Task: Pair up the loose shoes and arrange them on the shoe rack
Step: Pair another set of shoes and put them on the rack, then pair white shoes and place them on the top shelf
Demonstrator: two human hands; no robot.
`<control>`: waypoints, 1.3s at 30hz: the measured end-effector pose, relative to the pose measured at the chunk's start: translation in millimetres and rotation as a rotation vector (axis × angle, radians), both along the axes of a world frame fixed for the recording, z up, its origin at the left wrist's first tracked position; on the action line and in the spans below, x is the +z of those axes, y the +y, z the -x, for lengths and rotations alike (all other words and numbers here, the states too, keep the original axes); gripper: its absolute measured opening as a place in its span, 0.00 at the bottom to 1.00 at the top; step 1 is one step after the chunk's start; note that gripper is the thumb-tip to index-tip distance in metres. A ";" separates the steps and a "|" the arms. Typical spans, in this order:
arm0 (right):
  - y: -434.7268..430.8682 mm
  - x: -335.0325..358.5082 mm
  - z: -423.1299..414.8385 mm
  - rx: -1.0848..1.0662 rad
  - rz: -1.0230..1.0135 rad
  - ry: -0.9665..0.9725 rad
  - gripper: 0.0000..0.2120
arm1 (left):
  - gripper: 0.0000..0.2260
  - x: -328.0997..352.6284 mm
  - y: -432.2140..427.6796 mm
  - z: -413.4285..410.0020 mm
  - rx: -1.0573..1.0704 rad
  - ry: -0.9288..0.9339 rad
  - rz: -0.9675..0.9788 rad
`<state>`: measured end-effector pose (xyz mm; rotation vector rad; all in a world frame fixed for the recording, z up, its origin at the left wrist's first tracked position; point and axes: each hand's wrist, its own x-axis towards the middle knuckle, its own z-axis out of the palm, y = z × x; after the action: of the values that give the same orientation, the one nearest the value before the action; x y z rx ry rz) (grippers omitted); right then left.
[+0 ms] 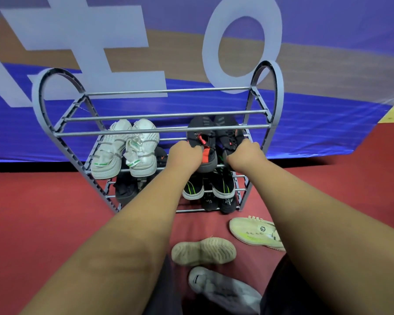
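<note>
Grey shoe rack (164, 114) carries a white pair (107, 153); left hand (185, 155) and right hand (246, 155) each clutch one shoe of the black pair (200, 130) alongside.

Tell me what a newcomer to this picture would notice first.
Two bare arms reach forward; the left hand and right hand grip a pair of black and red shoes on the right of the grey shoe rack. A white pair sits on its left, and three pale loose shoes lie on the red floor nearby.
</note>
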<state>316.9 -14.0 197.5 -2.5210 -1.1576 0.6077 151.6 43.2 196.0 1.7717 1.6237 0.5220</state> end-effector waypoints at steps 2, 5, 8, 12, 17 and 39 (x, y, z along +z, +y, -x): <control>-8.6 4.7 3.2 -0.005 -0.005 0.023 0.26 | 0.11 5.5 -14.6 3.7 -0.082 -0.005 0.031; -23.0 12.3 8.5 -0.002 -0.013 0.029 0.25 | 0.05 9.8 -32.3 7.2 -0.198 -0.020 0.094; -38.5 18.2 17.4 0.044 -0.010 -0.008 0.23 | 0.05 17.1 -44.0 16.9 -0.197 -0.022 0.099; -58.4 19.2 33.0 0.169 0.016 -0.014 0.16 | 0.13 28.5 -53.3 36.5 -0.110 0.079 0.057; -72.9 20.3 46.0 0.397 0.033 -0.038 0.08 | 0.13 37.1 -67.8 50.7 -0.209 0.208 0.140; -132.5 -211.7 113.6 0.435 0.625 0.318 0.19 | 0.16 -231.9 -115.6 123.6 -0.341 0.568 0.553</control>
<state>203.3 -146.5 -14.2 -2.4774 -1.5822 1.6368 28.0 -72.5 -36.0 1.7761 1.5532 -0.5894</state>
